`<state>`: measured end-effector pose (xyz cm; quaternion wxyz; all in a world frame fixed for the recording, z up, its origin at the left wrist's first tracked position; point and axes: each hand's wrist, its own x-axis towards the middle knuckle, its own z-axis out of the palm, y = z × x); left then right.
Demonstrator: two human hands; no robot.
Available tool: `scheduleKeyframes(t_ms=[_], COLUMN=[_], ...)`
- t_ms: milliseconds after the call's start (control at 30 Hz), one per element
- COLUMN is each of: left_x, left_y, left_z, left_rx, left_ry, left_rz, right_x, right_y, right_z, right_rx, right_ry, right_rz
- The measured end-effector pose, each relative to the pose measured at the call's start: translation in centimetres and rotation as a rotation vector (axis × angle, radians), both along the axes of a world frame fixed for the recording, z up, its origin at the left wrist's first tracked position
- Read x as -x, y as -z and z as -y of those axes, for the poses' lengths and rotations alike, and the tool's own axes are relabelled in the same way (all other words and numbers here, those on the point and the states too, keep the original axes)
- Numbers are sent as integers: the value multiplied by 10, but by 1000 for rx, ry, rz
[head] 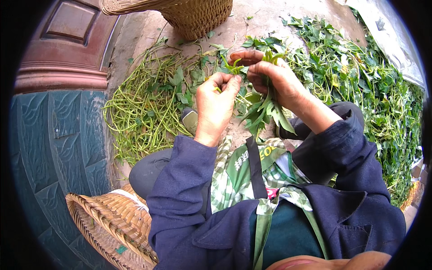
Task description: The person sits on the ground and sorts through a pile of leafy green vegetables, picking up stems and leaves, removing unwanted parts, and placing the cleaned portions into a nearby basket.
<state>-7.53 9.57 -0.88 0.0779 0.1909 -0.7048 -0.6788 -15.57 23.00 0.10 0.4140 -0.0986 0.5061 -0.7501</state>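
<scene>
My left hand (217, 101) is raised in front of me, thumb and fingers pinched on a thin green stem with yellow-green tips. Close by on its right, my right hand (273, 74) is closed around a bunch of leafy stems (270, 111); the stem ends stick up above the fingers and the leaves hang down. Below and left of the hands lies a pile of bare green stems (145, 114) on the ground. A large heap of leafy green vines (364, 87) spreads along my right side.
A woven basket (202, 20) stands ahead, with a wide woven rim at upper left. Another woven basket (114, 219) lies tilted beside my left knee. A blue-green tiled wall (60, 135) and a reddish panelled door (71, 23) bound the left. Whitish sheeting (391, 30) lies at upper right.
</scene>
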Motion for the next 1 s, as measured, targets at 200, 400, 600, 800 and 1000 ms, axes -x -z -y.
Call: scheduleKeyframes(t_ms=[200,400,600,800,1000], left_x=[-5,-3,0,-2,-2], left_y=[13,-3,-27,-20,-16], left_z=[-7,11,19,19,23], left_rx=[125,94,99,250,277], left_ry=[11,16,29,15,71], left_rz=[-19,-43,-49,-21,35], right_x=[-8,-1,-1,-3,-6], right_y=[5,0,-3,-2,1], right_z=[13,5,4,4,4], right_rx=[-135,-208,-435,-498,-533], right_ry=[81,63,27,10,-22], right_rz=[-231,-379,-809,-1307,-1371])
